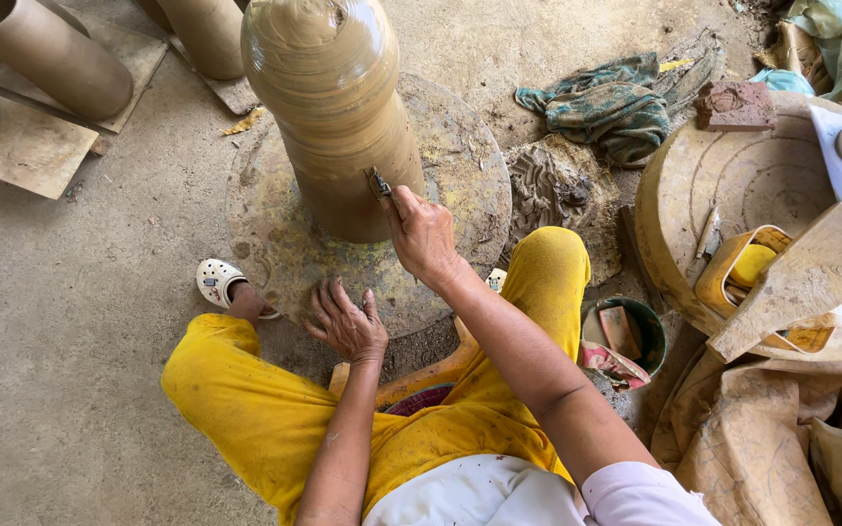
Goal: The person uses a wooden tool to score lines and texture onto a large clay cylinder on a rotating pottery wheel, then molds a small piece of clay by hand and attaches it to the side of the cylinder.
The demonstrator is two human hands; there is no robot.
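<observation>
A pottery workshop at floor level. A tall wet clay vessel (333,107) is standing on a low wheel (275,234) in the middle. Unfired clay cylinders (46,54) are drying on boards (31,146) at far left. A second clay-smeared wheel (733,185) is lying at right, with a bucket (650,331) near it, on a dusty concrete floor (60,331).

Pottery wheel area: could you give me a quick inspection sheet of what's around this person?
Surface: round clay-smeared wheel on a concrete floor.
Job's things: tall wet clay pot upright on the wheel; small tool against its lower side.
Clutter: crumpled rag, brick, small bucket, yellow tub, wooden paddle.
Hands: right hand holds the tool; left hand rests flat on the wheel's edge.
Cables: nothing seen.
Surroundings: clay cylinders on boards, second round slab, sacking.
</observation>
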